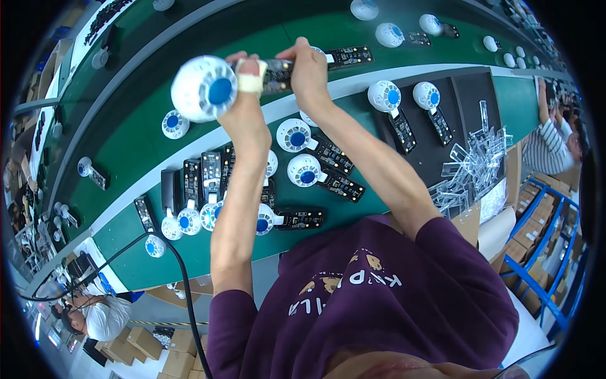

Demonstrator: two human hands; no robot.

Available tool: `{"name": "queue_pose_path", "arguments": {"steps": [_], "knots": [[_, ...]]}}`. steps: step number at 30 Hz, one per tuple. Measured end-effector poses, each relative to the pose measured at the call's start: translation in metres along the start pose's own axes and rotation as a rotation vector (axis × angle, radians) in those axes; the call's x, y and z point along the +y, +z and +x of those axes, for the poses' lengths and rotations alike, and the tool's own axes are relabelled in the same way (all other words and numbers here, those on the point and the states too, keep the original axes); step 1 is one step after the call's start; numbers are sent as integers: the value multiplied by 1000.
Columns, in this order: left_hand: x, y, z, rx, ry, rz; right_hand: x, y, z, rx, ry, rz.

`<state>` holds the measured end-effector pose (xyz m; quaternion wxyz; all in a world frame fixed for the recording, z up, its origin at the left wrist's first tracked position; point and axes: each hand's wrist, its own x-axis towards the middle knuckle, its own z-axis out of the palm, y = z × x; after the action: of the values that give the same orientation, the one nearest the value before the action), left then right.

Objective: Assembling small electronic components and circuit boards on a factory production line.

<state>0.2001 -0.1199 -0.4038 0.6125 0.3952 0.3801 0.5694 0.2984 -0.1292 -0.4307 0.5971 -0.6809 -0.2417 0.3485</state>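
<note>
Above the far side of the workbench, both my hands hold a white round-headed device (187, 93) with a blue disc on its face and a black circuit-board arm. My left hand (247, 104) is closed around the arm beside the head, with pale wrapping on a finger. At the arm's other end, my right hand (310, 79) grips the board; some of its fingertips are hidden. Similar devices lie near my forearms, among them a device (294, 134) between them and a device (265, 218) close to my body.
A green conveyor belt (252, 39) carries more devices beyond the pale rail. On the right, a dark tray (464, 95) holds two devices and a heap of clear plastic pieces (473, 164). A black cable (185, 271) crosses at left. Other people work at both sides.
</note>
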Motion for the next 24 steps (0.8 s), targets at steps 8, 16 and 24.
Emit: {"name": "queue_pose_path", "arguments": {"steps": [8,16,24], "knots": [[-78,-64,148,76,-286,178,8,-50,79,-328,-880,-1106],[-20,-221,151,-249,66,2021,39,-113,91,-754,-640,-1329],[-4,-301,86,200,-727,800,-50,-244,37,-61,-560,-1028]]}}
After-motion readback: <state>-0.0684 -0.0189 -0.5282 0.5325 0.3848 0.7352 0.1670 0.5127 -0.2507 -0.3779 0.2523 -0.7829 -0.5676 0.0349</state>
